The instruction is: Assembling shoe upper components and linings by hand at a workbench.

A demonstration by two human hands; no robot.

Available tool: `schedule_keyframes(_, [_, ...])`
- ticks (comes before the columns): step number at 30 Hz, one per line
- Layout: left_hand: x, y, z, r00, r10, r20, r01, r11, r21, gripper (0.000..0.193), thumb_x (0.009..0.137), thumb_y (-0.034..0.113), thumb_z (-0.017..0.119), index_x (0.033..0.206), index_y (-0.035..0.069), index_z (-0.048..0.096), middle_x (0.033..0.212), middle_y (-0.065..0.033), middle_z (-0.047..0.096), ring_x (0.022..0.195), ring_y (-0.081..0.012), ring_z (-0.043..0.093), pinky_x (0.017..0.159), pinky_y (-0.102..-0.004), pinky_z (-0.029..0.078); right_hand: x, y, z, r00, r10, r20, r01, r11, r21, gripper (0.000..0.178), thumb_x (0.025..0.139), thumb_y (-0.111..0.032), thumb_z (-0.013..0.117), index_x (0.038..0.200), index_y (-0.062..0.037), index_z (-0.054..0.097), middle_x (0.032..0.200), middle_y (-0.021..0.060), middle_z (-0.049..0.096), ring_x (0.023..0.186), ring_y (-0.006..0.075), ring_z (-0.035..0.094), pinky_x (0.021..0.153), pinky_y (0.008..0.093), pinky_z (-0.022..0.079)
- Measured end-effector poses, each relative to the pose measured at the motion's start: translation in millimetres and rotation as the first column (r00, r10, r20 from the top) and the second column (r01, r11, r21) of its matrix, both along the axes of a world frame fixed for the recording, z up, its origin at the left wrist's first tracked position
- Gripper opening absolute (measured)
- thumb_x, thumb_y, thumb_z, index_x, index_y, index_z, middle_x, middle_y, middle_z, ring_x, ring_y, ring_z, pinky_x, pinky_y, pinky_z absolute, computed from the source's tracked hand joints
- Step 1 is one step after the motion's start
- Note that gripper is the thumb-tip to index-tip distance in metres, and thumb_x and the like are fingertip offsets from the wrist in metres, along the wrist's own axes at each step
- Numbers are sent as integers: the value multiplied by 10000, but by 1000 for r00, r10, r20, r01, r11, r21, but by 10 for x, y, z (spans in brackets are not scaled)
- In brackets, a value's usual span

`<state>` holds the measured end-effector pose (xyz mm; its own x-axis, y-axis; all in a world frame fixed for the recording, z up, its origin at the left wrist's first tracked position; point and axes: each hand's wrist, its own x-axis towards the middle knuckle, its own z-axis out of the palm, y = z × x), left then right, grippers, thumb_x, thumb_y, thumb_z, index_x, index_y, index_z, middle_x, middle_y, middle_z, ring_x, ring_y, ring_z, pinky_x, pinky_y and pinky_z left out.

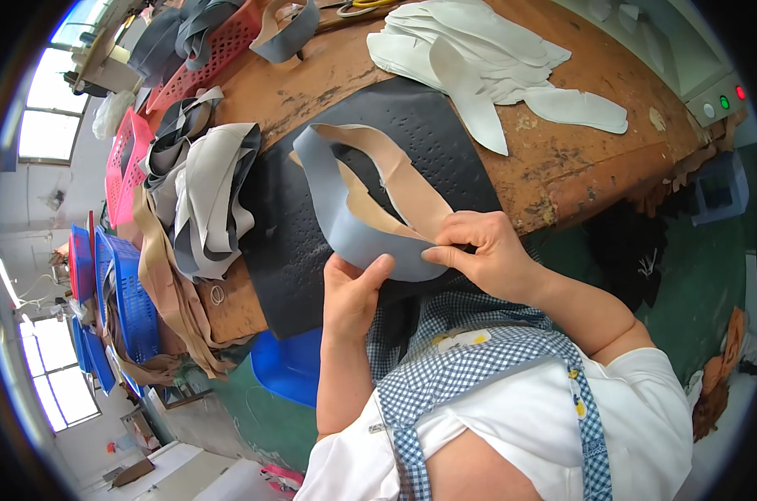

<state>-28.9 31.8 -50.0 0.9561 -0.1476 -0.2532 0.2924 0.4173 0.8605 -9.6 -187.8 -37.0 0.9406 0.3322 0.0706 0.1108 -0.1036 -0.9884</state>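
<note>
Between my two hands is a looped leather strip [358, 236], blue-grey on its outer face and tan on its inner face. My left hand [355, 288] grips its lower edge, thumb on the blue-grey side. My right hand [483, 250] pinches the strip's right part between thumb and fingers, where the blue-grey and tan sides meet. The far part of the loop rests over a black perforated mat [282, 250] on the wooden table. Left of the mat lies a pile of grey and white strips [211, 184].
White cut pieces [479, 58] are heaped at the far right of the table [587, 179]. Tan strips [165, 267] hang over the left edge near blue baskets [132, 292]. Pink baskets [128, 159] stand at the far left. A machine with lit buttons [723, 102] is at right.
</note>
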Motion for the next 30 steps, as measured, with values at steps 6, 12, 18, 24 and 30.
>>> schedule_keyframes(6, [78, -107, 204, 999, 36, 12, -37, 995, 94, 310, 805, -35, 765, 1096, -44, 659, 1065, -147, 716, 987, -213, 689, 907, -348, 547, -40, 2, -97, 966, -41, 254, 71, 991, -109, 108, 831, -84, 745, 784, 0, 695, 729, 56, 632, 661, 174, 570, 651, 313, 416])
schedule_keyframes(12, [53, -74, 149, 995, 87, -45, -80, 988, 135, 293, 796, -37, 779, 1068, -38, 671, 1015, -126, 725, 919, -189, 697, 875, -332, 553, -83, -24, -5, 936, -7, 352, 92, 970, -227, 107, 813, -106, 756, 757, -39, 694, 744, 47, 647, 680, 196, 585, 667, 326, 385])
schedule_keyframes(18, [11, -126, 168, 997, 67, -34, -62, 990, 129, 295, 794, -40, 780, 1068, -37, 670, 1012, -113, 726, 921, -174, 693, 870, -316, 552, -57, 10, 80, 925, -25, 378, 137, 952, -272, 140, 782, -129, 790, 750, -41, 686, 721, 48, 634, 683, 206, 582, 680, 331, 395])
schedule_keyframes(24, [72, -115, 241, 990, 119, -72, -111, 989, 98, 263, 837, 38, 776, 1068, -28, 670, 992, -111, 723, 893, -189, 699, 834, -343, 573, -69, 16, 36, 955, -6, 297, 61, 982, -178, 149, 781, -122, 791, 739, -28, 683, 699, 56, 633, 689, 212, 581, 719, 337, 417])
schedule_keyframes(30, [37, -60, 182, 990, 119, -80, -108, 986, 128, 245, 827, 15, 778, 1049, -19, 682, 963, -97, 726, 867, -171, 693, 819, -322, 569, -62, 7, 85, 982, 13, 189, 21, 984, -176, 138, 807, -96, 777, 761, 1, 691, 709, 79, 644, 665, 164, 583, 623, 313, 441])
